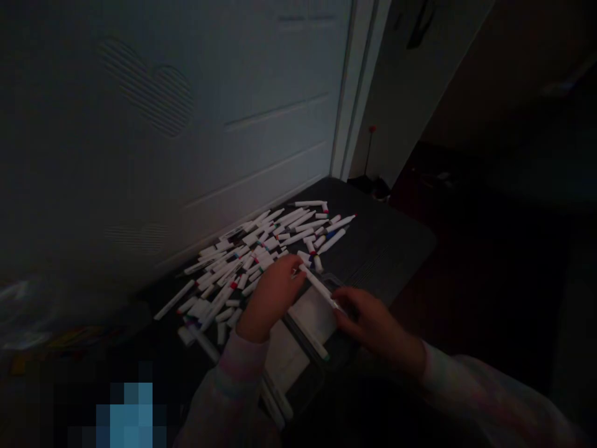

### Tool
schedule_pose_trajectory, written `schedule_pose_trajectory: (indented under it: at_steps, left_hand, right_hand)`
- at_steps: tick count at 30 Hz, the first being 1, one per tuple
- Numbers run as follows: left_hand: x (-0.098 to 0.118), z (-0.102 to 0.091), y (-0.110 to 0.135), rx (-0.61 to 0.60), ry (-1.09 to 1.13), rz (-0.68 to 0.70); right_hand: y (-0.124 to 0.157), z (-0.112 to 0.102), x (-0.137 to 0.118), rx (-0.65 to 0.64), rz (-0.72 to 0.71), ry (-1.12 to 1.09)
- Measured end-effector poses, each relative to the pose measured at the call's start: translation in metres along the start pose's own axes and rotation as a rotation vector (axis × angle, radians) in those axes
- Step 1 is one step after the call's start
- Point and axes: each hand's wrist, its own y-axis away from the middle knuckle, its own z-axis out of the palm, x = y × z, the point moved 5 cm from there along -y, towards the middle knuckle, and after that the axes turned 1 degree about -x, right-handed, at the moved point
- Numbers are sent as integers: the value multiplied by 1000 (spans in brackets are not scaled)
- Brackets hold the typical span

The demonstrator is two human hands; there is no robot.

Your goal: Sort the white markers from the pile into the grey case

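Observation:
Between my two hands runs a white marker (318,287), slanting down to the right. My left hand (274,292) pinches its upper end, and my right hand (368,317) grips its lower end. Beneath them lies an opened clear plastic case (321,373) with pale sheets inside. A single white marker with a green tip (313,338) rests along the middle of the case, and more white markers (276,398) lie at its near left side. Left of and beyond my left hand spreads a heap of loose white markers and caps (233,264).
The dark table (382,239) stands against a white panelled door (261,124). Its rounded far corner is at the right, with dark floor beyond. Shiny plastic (23,311) and a yellow item (69,336) show dimly at the left. The room is very dark.

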Motion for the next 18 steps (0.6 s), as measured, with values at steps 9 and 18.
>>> schedule_pose_trajectory:
  at_steps: [9, 18]
  left_hand:
    - [-11, 16, 17, 183, -36, 102]
    - [-8, 1, 32, 114, -90, 76]
  right_hand:
    - [9, 7, -1, 20, -220, 85]
    - [11, 1, -1, 52, -305, 40]
